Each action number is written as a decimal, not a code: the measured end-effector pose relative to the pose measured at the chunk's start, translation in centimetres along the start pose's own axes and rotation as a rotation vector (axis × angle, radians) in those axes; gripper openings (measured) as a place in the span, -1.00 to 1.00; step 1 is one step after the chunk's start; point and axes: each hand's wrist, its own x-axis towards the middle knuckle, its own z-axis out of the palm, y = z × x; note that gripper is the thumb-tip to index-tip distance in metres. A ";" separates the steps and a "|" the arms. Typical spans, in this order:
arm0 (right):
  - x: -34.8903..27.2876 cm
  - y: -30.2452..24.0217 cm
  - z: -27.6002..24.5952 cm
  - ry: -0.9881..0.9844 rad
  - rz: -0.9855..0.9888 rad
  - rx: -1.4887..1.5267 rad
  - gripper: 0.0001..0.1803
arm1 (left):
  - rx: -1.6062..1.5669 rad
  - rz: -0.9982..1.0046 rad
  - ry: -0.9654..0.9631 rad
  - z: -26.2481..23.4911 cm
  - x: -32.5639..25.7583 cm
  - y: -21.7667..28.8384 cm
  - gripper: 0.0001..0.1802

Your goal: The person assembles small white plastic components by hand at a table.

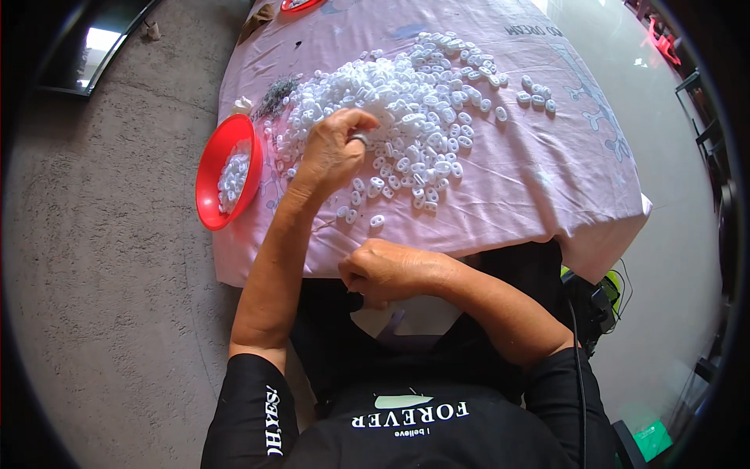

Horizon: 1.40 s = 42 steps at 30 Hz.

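A heap of small white oval plastic pieces (375,86), each with two holes, spreads across a pink printed cloth (531,180) on the table. My left hand (334,148) is over the near left side of this heap, its fingers curled in. A small pale grey bit shows at its fingers; I cannot tell whether it is a ring or a held piece. My right hand (391,270) is closed at the table's near edge, close to my lap. Its fingertips point down and are partly hidden, so whatever they hold cannot be made out.
A red bowl (207,180) with more white pieces stands at the table's left edge. Behind it lies a tangle of grey strands (277,95). Another red dish (299,4) shows at the far edge. Some white pieces (537,94) lie apart at the right.
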 end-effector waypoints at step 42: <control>1.2 1.4 0.4 -0.022 0.078 0.029 -0.88 | 0.214 0.253 -0.066 -1.7 -4.5 -2.0 -0.64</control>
